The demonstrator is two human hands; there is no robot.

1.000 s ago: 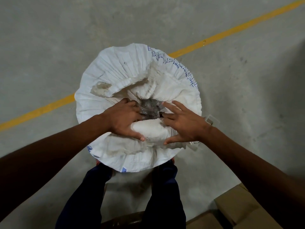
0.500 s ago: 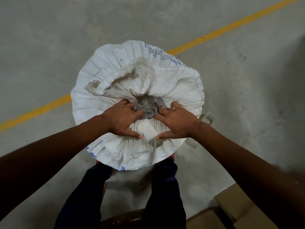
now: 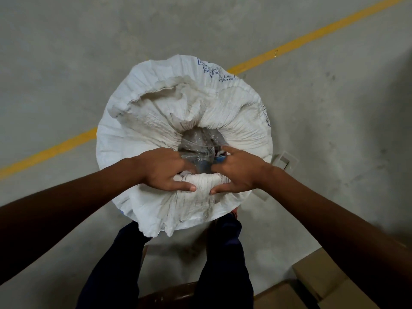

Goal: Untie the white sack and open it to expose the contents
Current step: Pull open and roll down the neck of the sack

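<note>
In the head view, the white sack [image 3: 185,139] stands upright on the concrete floor [image 3: 66,52], directly beyond the person's knees, its pleated mouth facing up at the camera. No tie is visible on it; the mouth is partly open, and a clear plastic liner [image 3: 196,141] shows in the gap at the sack's centre.

The left hand [image 3: 165,170] grips the near rim of the sack on the left of the gap, fingers hooked inside the opening and thumb pressed flat on the outer cloth. The right hand [image 3: 238,172] mirrors it on the right of the gap, fingers curled in, thumb outside. Both pinch the same near fold, and neither is nearer than the other.

The opening lies just beyond both hands, toward the sack's far rim. Widening it probably means drawing the near fold back toward the knees, or the hands apart sideways.
</note>
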